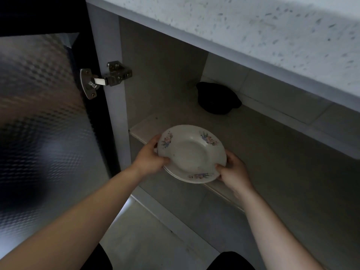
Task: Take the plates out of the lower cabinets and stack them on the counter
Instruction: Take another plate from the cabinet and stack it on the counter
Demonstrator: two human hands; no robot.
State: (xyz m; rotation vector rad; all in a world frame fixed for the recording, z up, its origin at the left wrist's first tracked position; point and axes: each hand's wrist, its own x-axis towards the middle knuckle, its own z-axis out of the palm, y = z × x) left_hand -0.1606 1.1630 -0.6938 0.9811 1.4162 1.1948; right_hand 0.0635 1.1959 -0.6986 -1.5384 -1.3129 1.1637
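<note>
head view: white deep plates [191, 153], floral rims, stacked, both hands gripping.

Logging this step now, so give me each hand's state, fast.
Left hand: closed on the left rim of the floral plates.
Right hand: closed on the right rim of the same plates.

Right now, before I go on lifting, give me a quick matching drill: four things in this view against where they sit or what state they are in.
Things:
1. plates
2. black pot
3. hinge
4. counter

Places or states:
A. back of the shelf
B. on the open door's edge
C. held by left hand and right hand
D. above the cabinet opening

Pairs: 1-C, 2-A, 3-B, 4-D
</note>
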